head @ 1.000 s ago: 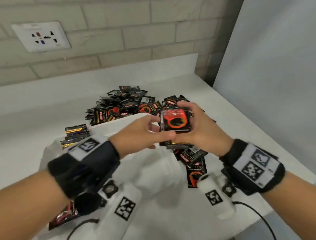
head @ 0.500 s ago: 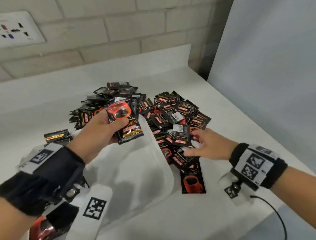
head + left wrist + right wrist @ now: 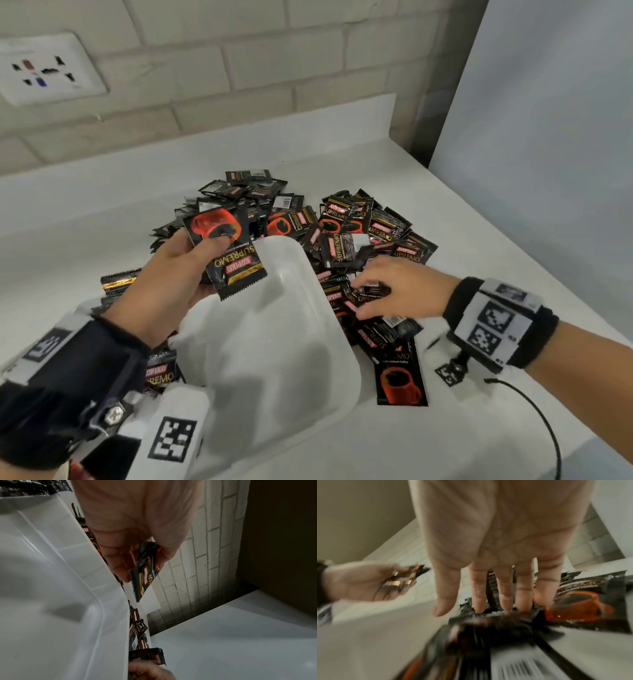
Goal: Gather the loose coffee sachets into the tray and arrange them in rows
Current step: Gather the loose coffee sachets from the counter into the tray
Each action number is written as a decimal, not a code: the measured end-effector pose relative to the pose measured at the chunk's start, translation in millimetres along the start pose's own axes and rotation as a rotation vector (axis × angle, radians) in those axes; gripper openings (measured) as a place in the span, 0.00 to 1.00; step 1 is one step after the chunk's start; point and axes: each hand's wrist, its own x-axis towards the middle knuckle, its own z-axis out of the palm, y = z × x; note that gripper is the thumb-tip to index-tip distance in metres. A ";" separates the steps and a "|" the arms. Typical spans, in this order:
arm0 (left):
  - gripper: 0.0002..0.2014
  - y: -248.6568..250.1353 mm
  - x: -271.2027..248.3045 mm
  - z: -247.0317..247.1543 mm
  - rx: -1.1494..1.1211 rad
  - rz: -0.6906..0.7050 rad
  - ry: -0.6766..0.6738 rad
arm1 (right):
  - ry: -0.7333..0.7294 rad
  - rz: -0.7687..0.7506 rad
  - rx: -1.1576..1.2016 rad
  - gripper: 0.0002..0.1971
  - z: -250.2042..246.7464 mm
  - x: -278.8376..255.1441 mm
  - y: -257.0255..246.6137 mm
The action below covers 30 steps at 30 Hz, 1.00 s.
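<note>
From the head view, a white plastic tray sits on a white counter. Above its far-left corner the left hand grips a small stack of black sachets, thumb on top; the front one reads "KOPIKO SUPREMO" beside a red cup picture. A heap of loose sachets with the same label lies behind the tray and along its right side. The right hand reaches into that heap with straight, spread fingers, touching sachets and holding none.

The left wrist view shows the left hand pinching the sachets over the tray rim.

The right wrist view, blurred, shows the right hand, fingertips on the heap, where "MO" is readable.
</note>
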 end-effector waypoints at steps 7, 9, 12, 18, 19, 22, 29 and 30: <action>0.09 0.0 -2.8 -0.7 0.019 -0.002 -0.019 | 0.396 0.133 0.225 0.08 -57.2 18.3 16.4; 0.08 0.7 -3.3 1.4 0.031 0.001 -0.039 | 0.432 0.241 0.230 0.15 -67.6 34.3 31.0; 0.07 2.9 -4.2 5.7 0.038 0.011 -0.068 | 0.211 0.400 0.233 0.37 -70.2 56.9 46.1; 0.06 3.9 -0.3 8.6 0.020 0.006 -0.101 | 0.098 0.373 0.380 0.29 -57.7 69.0 41.2; 0.06 3.0 1.5 8.9 0.025 0.003 -0.103 | 0.091 0.357 0.435 0.23 -57.0 67.3 41.8; 0.06 0.2 7.1 12.3 0.012 -0.009 -0.091 | 0.101 0.342 0.620 0.10 -58.8 56.9 42.6; 0.09 3.0 17.4 41.2 0.100 0.059 -0.147 | 0.165 0.271 0.639 0.12 -64.5 32.4 38.5; 0.10 4.1 18.4 46.1 0.116 0.081 -0.152 | 0.185 0.257 0.625 0.12 -65.7 29.7 38.3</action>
